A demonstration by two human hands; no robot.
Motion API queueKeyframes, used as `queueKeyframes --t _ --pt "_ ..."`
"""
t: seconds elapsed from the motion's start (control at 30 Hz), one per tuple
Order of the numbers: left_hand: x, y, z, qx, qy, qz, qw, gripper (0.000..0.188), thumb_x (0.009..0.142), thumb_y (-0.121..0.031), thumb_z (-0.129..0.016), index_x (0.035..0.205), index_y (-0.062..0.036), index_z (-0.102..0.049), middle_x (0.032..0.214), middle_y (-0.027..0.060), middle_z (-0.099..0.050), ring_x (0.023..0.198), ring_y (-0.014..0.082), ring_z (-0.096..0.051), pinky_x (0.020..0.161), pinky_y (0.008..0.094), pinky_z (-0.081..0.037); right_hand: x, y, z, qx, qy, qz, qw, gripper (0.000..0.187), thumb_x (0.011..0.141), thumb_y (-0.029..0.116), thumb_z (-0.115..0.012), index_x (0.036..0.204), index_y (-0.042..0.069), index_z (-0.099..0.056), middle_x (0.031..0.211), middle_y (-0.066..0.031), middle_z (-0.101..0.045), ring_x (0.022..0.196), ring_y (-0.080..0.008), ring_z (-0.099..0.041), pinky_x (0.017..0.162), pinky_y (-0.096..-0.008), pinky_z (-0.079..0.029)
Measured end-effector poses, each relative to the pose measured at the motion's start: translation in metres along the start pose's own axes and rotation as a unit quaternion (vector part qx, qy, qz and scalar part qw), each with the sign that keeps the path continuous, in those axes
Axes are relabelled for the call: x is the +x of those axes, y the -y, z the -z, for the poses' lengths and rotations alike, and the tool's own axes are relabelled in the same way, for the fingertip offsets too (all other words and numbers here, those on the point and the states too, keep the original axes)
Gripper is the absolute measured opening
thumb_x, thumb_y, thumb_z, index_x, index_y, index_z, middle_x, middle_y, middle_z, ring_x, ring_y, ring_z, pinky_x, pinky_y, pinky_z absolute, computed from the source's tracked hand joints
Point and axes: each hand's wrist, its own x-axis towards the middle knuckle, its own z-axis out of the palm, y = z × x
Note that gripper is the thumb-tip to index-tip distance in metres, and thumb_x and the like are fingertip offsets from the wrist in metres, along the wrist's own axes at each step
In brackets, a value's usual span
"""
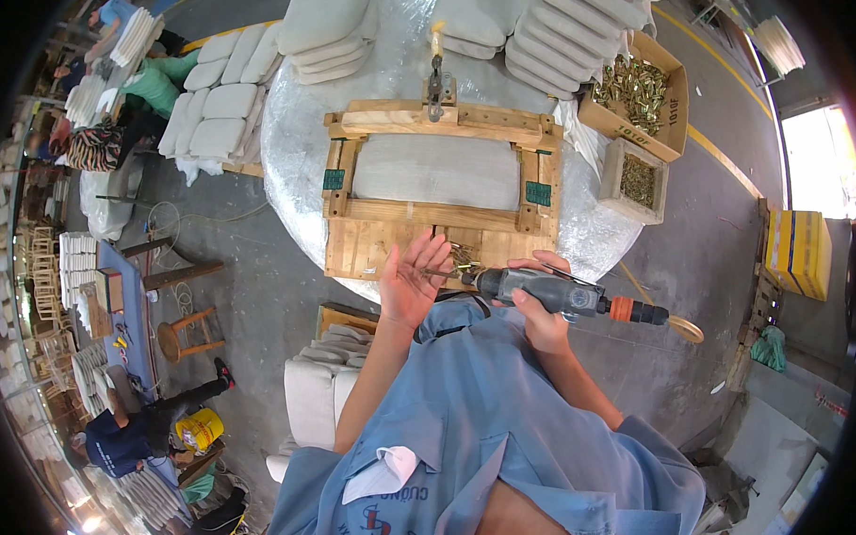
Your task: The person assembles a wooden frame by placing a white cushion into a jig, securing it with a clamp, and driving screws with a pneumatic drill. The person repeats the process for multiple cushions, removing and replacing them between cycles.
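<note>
My right hand is wrapped round a grey and black power screwdriver with an orange collar, held level with its bit pointing left. The bit reaches the fingers of my left hand, which lies palm up with fingers stretched out; whether a small screw rests there I cannot make out. Just beyond, a loose pile of brass-coloured screws lies on the wooden board. A wooden frame jig surrounds a grey padded seat panel. At its far side stands a metal clamp.
The jig stands on a plastic-wrapped round table. Stacked grey pads stand at the far side. To the right are a cardboard box of brass-coloured fittings and a wooden box of screws. More pads sit beside my left arm; people work at left.
</note>
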Motion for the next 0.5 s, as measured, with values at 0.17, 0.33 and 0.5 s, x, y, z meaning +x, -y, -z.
queueKeyframes --t 0.17,0.33,0.5 --pt "0.001 -0.002 0.029 0.046 -0.034 0.016 0.998 0.053 0.116 -0.043 -0.049 0.146 -0.0004 -0.062 0.130 0.0164 -0.075 0.117 0.0292 -0.074 0.100 0.0420 -0.063 -0.004 0.007 0.001 -0.002 -0.030 -0.013 0.999 0.068 0.095 0.004 -0.074 0.152 0.008 -0.037 0.134 -0.0224 -0.062 0.124 -0.0445 -0.069 0.084 -0.0511 -0.070" --pt "-0.001 0.008 0.035 0.114 -0.053 0.053 0.991 0.035 0.111 -0.032 -0.064 0.128 -0.0025 -0.069 0.105 0.0101 -0.077 0.099 0.0237 -0.077 0.088 0.0361 -0.067 -0.006 0.010 0.003 0.003 -0.062 -0.025 0.998 0.068 0.095 0.005 -0.073 0.153 0.009 -0.036 0.134 -0.0214 -0.062 0.121 -0.0417 -0.071 0.082 -0.0492 -0.070" --pt "-0.002 0.013 0.036 0.128 -0.065 0.049 0.988 0.025 0.109 -0.027 -0.068 0.119 -0.0044 -0.072 0.099 0.0094 -0.077 0.094 0.0216 -0.077 0.085 0.0356 -0.068 -0.008 0.012 0.002 0.014 -0.082 -0.031 0.996 0.069 0.095 0.007 -0.073 0.154 0.012 -0.036 0.134 -0.0208 -0.063 0.118 -0.0391 -0.072 0.082 -0.0482 -0.071"
